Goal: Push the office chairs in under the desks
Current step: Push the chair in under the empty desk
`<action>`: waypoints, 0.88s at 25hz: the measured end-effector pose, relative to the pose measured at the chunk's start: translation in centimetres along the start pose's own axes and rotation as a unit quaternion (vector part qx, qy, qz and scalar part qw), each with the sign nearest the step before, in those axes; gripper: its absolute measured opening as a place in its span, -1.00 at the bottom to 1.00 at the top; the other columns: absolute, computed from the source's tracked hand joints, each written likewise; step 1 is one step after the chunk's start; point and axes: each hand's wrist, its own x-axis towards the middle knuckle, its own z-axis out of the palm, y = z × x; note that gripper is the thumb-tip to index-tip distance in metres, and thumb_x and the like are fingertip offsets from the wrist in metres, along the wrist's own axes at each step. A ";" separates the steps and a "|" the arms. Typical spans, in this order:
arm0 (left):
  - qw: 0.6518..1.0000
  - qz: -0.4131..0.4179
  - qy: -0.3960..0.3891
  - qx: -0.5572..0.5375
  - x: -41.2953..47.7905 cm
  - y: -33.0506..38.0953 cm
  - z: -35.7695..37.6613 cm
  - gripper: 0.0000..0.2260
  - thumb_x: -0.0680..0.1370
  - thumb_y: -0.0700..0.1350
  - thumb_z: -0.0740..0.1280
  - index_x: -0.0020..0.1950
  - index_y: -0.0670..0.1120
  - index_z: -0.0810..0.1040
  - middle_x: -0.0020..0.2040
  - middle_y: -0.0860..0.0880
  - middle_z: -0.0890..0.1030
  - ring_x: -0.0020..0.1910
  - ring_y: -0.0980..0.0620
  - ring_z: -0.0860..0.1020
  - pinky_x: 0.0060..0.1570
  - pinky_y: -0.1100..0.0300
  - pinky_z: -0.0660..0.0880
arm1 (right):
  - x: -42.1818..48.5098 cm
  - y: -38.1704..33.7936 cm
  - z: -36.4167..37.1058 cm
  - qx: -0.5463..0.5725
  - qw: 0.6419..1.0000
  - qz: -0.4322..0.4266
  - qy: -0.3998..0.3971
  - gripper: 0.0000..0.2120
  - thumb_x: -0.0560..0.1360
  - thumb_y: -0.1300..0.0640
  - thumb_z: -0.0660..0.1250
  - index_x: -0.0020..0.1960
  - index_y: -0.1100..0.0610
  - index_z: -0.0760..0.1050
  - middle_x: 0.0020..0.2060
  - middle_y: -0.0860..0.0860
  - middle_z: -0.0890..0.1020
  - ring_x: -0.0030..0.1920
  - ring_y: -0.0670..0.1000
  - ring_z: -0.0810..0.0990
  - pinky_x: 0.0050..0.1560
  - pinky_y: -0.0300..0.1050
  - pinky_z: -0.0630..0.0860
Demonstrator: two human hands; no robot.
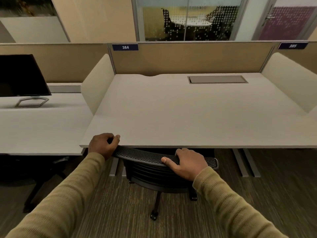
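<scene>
The office chair (154, 162) sits with its mesh back's top rail right at the near edge of the counter (188, 117), seat already beneath, base and casters showing on the carpet (120, 203). I have my right hand (187, 162) laid over the rail, fingers (164, 159) wrapped on it; my left hand (103, 145) grips the rail's left end, fingers curled shut, knuckles touching the counter's front edge near its left corner. My worry: pushing further could pinch that left hand between rail and edge. The chair looks essentially in; other chairs likely remain.
</scene>
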 end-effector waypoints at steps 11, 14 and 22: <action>0.998 -0.059 0.022 0.009 -8.2 5.9 1.5 -0.60 0.44 0.25 0.22 -0.39 -0.04 0.52 -0.43 0.00 0.54 -0.38 0.00 0.51 -0.35 0.14 0.36 | -6.0 5.2 -1.1 0.005 1.000 0.000 0.011 -0.22 0.34 -0.63 -0.13 -0.04 0.03 0.41 -0.13 -0.03 0.50 -0.11 0.01 0.47 -0.08 -0.07 0.41; 0.998 -0.058 0.026 0.013 -11.1 8.5 1.9 -0.59 0.45 0.27 0.20 -0.39 -0.02 0.51 -0.45 0.02 0.53 -0.39 0.02 0.51 -0.37 0.16 0.35 | -9.0 7.2 -1.8 -0.005 1.000 -0.015 0.027 -0.20 0.33 -0.64 -0.20 -0.06 0.02 0.39 -0.14 -0.04 0.49 -0.13 0.00 0.46 -0.11 -0.08 0.38; 0.996 -0.084 0.028 0.012 -15.8 14.5 4.4 -0.55 0.48 0.30 0.19 -0.36 -0.02 0.55 -0.42 0.03 0.57 -0.35 0.03 0.56 -0.26 0.04 0.56 | -14.0 13.3 -2.8 -0.018 0.998 -0.017 0.065 -0.25 0.36 -0.63 -0.24 -0.15 -0.02 0.36 -0.27 -0.11 0.40 -0.24 -0.06 0.41 -0.24 -0.10 0.30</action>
